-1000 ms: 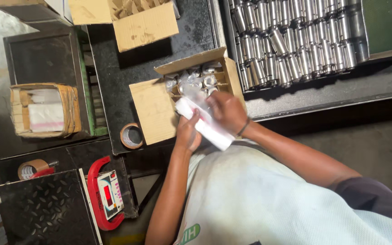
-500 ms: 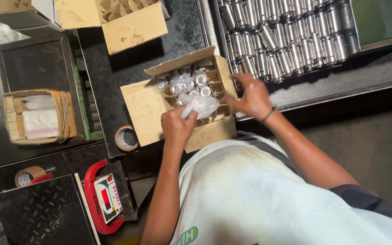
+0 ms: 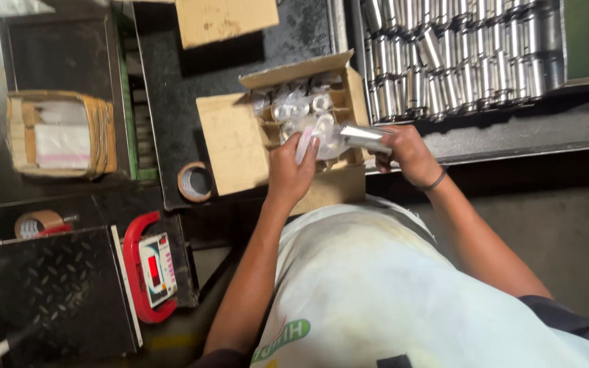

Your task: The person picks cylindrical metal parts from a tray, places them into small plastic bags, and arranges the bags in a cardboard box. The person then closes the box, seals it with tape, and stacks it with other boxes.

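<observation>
Dark and scuffed, our counter [image 3: 240, 68] carries an open cardboard box [image 3: 294, 136] of bagged metal parts. Our left hand [image 3: 291, 170] has its grip pinched closed on a clear plastic bag [image 3: 315, 136] at the box's mouth. Our right hand [image 3: 407, 153] grips a shiny metal cylinder [image 3: 363, 136], fingers wrapped around it, its end at the bag. Rows of metal cylinders [image 3: 458, 61] stand beyond; a tape roll [image 3: 195, 182] lies left.
</observation>
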Demonstrator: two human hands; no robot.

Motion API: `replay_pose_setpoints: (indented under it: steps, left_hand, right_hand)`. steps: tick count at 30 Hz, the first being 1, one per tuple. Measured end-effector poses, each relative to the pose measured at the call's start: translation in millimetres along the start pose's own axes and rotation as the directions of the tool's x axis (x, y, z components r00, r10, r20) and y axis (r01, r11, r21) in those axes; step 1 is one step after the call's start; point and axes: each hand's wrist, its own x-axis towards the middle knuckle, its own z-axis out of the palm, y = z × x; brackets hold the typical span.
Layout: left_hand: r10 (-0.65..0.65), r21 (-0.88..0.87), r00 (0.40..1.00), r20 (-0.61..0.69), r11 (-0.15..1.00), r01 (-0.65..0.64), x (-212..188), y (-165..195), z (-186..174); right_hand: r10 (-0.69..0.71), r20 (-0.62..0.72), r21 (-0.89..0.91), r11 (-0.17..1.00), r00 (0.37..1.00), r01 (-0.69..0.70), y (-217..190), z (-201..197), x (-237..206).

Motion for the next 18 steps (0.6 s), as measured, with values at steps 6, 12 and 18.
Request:
replay_pose_setpoints:
  steps: [6,12,18]
  left_hand:
    - [0.434,-0.259,0.89,0.136,0.883,-0.391,-14.8,-24.4,34.4]
    - [-0.419,-0.604,0.9,0.122,0.688,0.402,-13.0,-110.7,-24.3]
    - [-0.434,-0.276,0.876,0.209,0.833,0.479,-28.0,-159.2,-10.4]
  right_hand:
    - [-0.278,0.065,-0.22,0.933,0.958,0.286,-24.0,57.8,5.3]
    - [-0.075,0.034,-0.054,0.996,0.997,0.077,-15.0,84.2,-10.8]
    - [0.015,0.268,-0.656,0.736,0.963,0.17,38.9,111.6,32.2]
